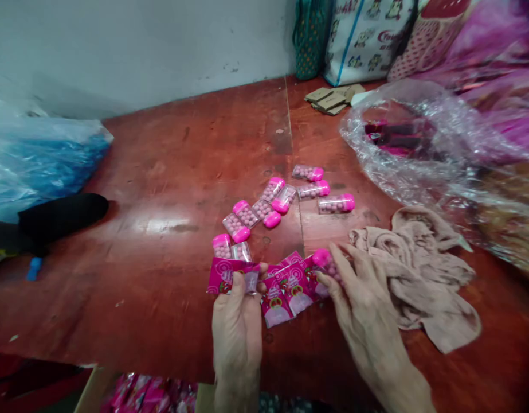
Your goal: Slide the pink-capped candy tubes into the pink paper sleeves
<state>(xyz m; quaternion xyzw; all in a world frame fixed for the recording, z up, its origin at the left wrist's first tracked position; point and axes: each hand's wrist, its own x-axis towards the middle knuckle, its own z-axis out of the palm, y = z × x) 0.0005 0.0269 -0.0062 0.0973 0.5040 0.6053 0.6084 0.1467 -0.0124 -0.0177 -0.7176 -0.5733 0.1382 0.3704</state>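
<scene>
My left hand (237, 321) grips a flat pink printed sleeve (220, 274), thumb pressed on its face. In my right hand (361, 292) a small clear candy bottle (325, 263) with a pink cap and pink balls is pinched between thumb and fingers. Between my hands, several more printed sleeves (285, 289) lie overlapping on the table. Just beyond them are several similar candy bottles (246, 213), lying on their sides in a loose line. Three others, among them a bottle (336, 203), rest farther to the right.
A crumpled beige cloth (423, 269) lies beside my right hand. Behind it spreads a clear plastic bag (445, 166) with dark pink items. Brown cardboard pieces (333, 98) sit near the wall. At left are a blue-filled bag (49, 166) and a black object (64, 217). A box (90, 393) stands below the edge.
</scene>
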